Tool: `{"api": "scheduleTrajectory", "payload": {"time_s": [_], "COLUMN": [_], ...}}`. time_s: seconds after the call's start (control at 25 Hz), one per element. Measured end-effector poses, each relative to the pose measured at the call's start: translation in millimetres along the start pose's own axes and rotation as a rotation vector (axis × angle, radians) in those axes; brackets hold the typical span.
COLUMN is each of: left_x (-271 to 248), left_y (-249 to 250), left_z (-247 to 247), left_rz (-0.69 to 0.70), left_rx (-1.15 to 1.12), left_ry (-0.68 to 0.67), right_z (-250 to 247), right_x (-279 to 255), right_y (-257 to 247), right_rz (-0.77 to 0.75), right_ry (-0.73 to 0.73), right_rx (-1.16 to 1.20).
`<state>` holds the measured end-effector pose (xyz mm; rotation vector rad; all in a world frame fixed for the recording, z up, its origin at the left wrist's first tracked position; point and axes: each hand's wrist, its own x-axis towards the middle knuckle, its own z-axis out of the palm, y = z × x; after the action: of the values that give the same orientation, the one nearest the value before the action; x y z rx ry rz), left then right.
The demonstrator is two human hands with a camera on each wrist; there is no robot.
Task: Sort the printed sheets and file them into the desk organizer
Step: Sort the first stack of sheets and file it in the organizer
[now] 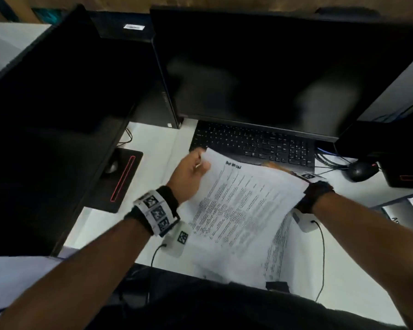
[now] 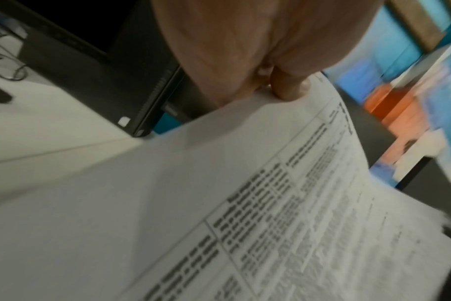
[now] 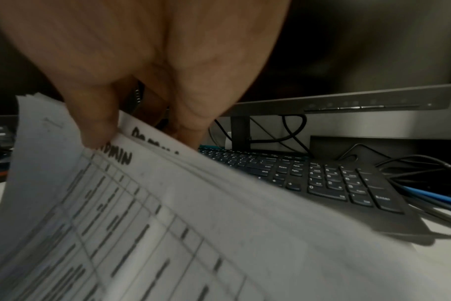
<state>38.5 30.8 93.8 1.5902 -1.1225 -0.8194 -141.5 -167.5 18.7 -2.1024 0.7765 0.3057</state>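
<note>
left hand (image 1: pixel 188 175) pinches printed sheets (image 1: pixel 243 210) | right hand (image 3: pixel 142 71) grips sheets' corner

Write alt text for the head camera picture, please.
Two hands hold printed sheets above a white desk: the left hand grips the far left corner. A black keyboard and dark monitor sit behind.

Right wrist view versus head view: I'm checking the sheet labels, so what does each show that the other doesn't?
Only the right wrist view shows the handwritten word ADMIN on a sheet, with the right hand pinching the stack's edge. Only the head view shows the left hand, the mouse and both forearms. Both show the printed sheets, the keyboard and the monitor.
</note>
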Motion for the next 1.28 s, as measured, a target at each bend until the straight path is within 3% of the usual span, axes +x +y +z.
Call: {"api": "scheduleTrajectory", "payload": {"time_s": [0.12, 0.2, 0.56, 0.72, 0.88, 1.04, 1.12, 1.2, 1.28], "left_x": [-7.7, -11.8, -21.4, -18.5, -5.7, 10.4, 22.3, 35.1, 42.3], "left_y": [-41.7, -56.0, -90.8, -96.2, -103.0, -103.7, -113.2, -120.7, -109.0], "left_z": [21.4, 37.3, 100.5, 103.4, 94.9, 60.3, 47.6, 49.2, 59.5], "left_rz": [-0.073, -0.107, -0.346, -0.303, -0.366, -0.503, -0.632, -0.747, -0.756], "left_rx": [0.177, 0.198, 0.215, 0.365, 0.312, -0.093, 0.021, 0.267, 0.36], "left_ry": [0.058, 0.09, 0.198, 0.25, 0.178, 0.171, 0.2, 0.048, -0.102], "right_z": [-8.4, -5.2, -4.5, 6.7, 25.5, 30.4, 31.1, 32.2, 32.3], "right_x": [-7.8, -7.7, 9.2, 0.5, -11.5, -20.6, -26.3, -36.3, -46.2], "right_y": [-20.3, -25.0, -19.3, -13.4, -8.5, 0.7, 3.2, 2.0, 0.9], "right_rz": [-0.14, -0.172, -0.139, -0.16, -0.174, -0.211, -0.291, -0.348, -0.39], "right_ry": [-0.057, -0.081, -0.107, -0.041, -0.056, 0.0, 0.05, 0.078, 0.104], "right_rx": [-0.182, -0.152, -0.118, -0.136, -0.156, -0.178, -0.142, -0.115, -0.076]}}
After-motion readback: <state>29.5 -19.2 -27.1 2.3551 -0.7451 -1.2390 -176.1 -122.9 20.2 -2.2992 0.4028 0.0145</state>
